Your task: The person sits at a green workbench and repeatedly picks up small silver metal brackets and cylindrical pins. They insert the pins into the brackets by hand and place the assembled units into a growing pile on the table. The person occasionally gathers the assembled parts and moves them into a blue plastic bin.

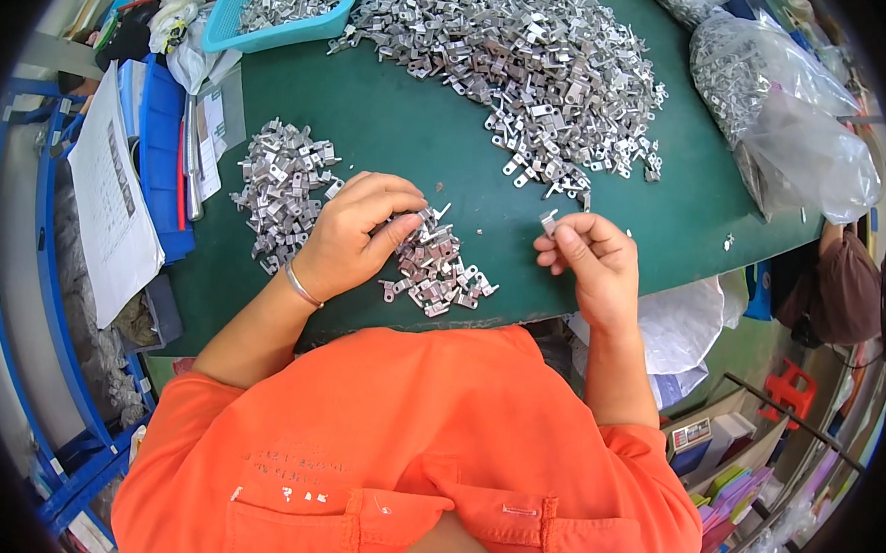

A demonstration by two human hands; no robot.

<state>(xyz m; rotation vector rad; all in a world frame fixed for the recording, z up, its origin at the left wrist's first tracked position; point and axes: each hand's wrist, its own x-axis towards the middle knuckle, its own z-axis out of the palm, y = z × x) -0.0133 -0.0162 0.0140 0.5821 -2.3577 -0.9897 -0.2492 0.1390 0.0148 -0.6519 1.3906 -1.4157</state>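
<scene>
My right hand (596, 260) is closed, pinching a small silvery metal bracket (549, 222) between thumb and fingertips, just above the green table. My left hand (360, 230) is curled with thumb and fingertips drawn together on a similar bracket (430, 215) at the upper edge of a small pile of brackets (441, 274). Its fingers partly hide that piece. Left of this hand lies another pile of brackets (284, 183). A much larger heap of the same parts (544, 67) spreads across the far side of the table.
A light-blue plastic basket (333, 22) with brackets stands at the far left of the green table (372, 103). Clear bags of parts (738, 92) sit at the far right. Papers (116, 199) and a blue tray (159, 151) are at the left edge. A red stool (790, 390) is on the floor.
</scene>
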